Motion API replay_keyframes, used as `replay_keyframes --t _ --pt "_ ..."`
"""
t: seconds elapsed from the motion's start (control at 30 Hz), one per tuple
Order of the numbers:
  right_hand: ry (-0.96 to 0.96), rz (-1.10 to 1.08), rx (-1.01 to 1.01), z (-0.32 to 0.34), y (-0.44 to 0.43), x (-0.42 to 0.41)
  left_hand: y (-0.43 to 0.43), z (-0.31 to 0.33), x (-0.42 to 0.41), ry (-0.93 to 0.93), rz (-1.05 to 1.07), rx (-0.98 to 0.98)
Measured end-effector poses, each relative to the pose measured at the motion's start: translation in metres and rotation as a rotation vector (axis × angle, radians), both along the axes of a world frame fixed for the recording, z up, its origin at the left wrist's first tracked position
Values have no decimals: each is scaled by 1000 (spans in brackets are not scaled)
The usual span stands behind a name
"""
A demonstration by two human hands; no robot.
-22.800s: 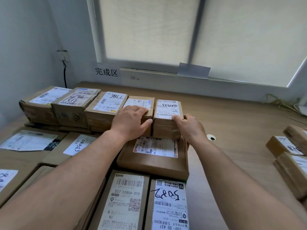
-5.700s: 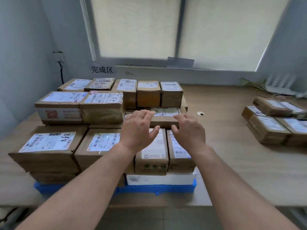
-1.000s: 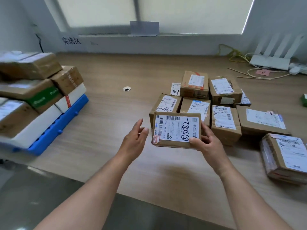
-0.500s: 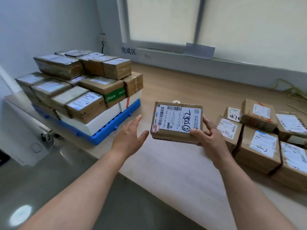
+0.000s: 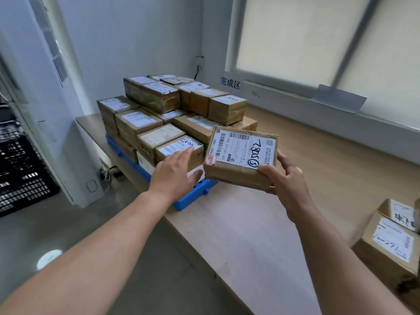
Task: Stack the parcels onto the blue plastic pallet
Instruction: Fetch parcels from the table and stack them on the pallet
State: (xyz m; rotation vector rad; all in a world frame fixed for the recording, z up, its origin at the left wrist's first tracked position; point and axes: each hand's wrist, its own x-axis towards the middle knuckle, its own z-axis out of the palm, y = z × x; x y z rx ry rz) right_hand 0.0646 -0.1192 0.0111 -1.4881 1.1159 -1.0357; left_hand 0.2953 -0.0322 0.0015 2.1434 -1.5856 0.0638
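Gripping parcel (image 5: 241,155) in right hand (image 5: 287,178): thumb on label, fingers curled under near-right corner. Held tilted, off the table (image 5: 250,235), just beside the stack (image 5: 159,114) on the pallet (image 5: 191,198). Left hand (image 5: 175,173) flat, fingers straight and together, at stack's near corner; contact unclear. More boxes (image 5: 386,244) far right on table.

Matt brown cardboard parcel (image 5: 238,160) with white paper label, glossy taped stack (image 5: 159,110), blue plastic pallet (image 5: 193,196), smooth wood-look table (image 5: 250,235).
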Motion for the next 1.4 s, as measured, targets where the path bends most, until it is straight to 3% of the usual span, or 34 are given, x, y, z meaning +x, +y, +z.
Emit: replay_keyframes --t 0.73,1.13,1.4 --pt "-35 95 22 20 -150 144 -116 34 124 -180 130 34" --pt "41 -92 104 24 -162 233 -173 35 220 -155 -50 30" --pt "61 -237 123 18 -165 291 -214 47 288 -260 -212 16"
